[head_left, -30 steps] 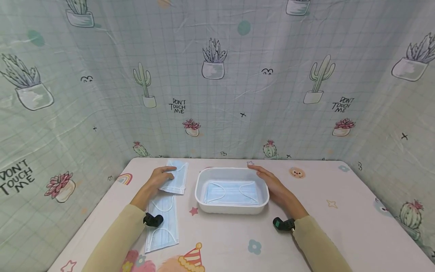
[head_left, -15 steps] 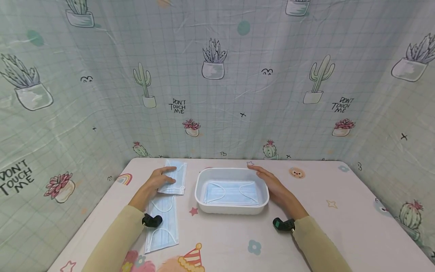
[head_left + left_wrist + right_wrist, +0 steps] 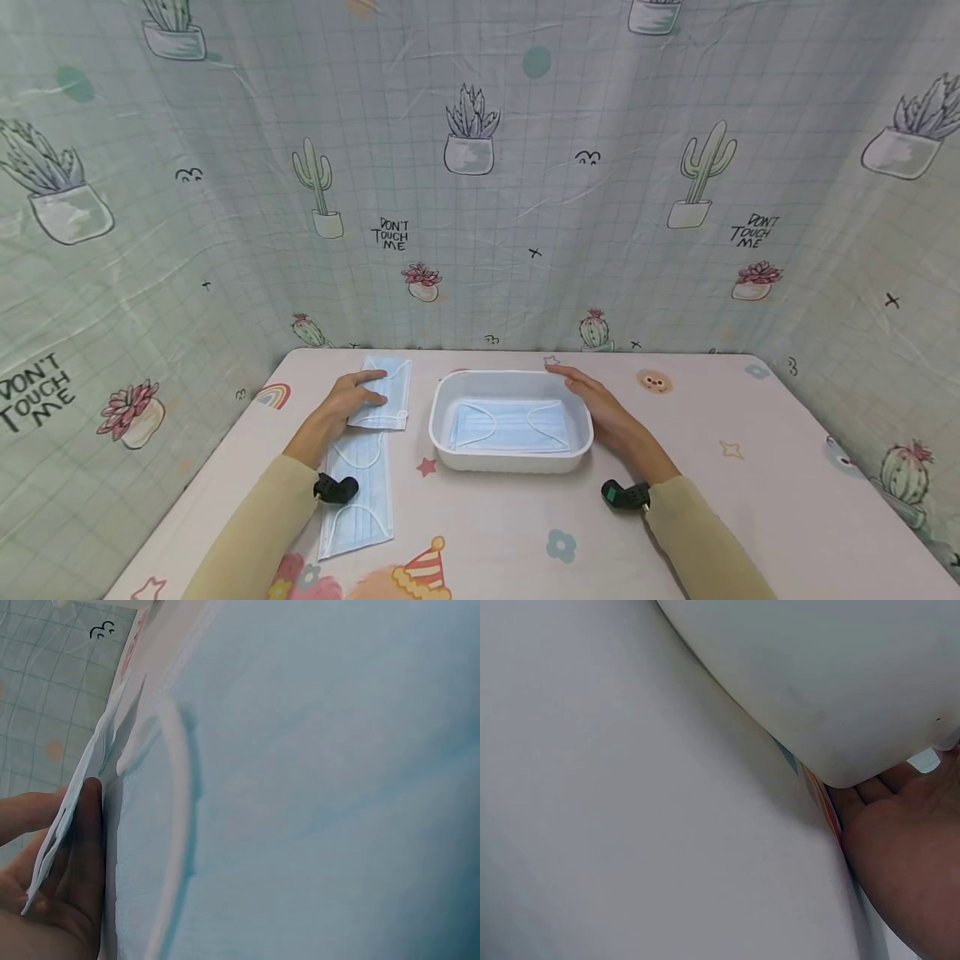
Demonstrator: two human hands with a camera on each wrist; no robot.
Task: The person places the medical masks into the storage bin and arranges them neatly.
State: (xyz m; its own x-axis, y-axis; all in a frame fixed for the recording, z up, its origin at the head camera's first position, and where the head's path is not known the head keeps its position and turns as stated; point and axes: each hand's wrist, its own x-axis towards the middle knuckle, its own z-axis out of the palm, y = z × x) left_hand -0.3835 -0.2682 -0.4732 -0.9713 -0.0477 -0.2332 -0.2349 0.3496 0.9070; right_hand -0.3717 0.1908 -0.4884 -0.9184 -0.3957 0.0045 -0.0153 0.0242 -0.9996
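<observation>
At the back left of the table, my left hand (image 3: 347, 400) pinches a pale blue face mask (image 3: 391, 392) with white ear loops. The left wrist view shows this mask edge-on between thumb and fingers (image 3: 88, 847), tilted up off the table. A second face mask (image 3: 362, 500) lies lengthwise nearer me, partly under the wrist; it fills much of the left wrist view. In the middle stands a white plastic tub (image 3: 510, 463) holding a mask (image 3: 512, 427) laid flat, ear loops on top. My right hand (image 3: 609, 414) rests along the tub's right side, fingers extended.
A pale pink tablecloth (image 3: 495, 533) with printed stars, flowers and faces covers the table. Fabric walls (image 3: 480, 217) with cactus prints rise at the back and both sides. Black wrist cameras (image 3: 336, 488) sit on both arms.
The mask in my left hand has shifted slightly left, and the thumb has slid over onto it. My right hand, the tub and the nearer mask stay where they were.
</observation>
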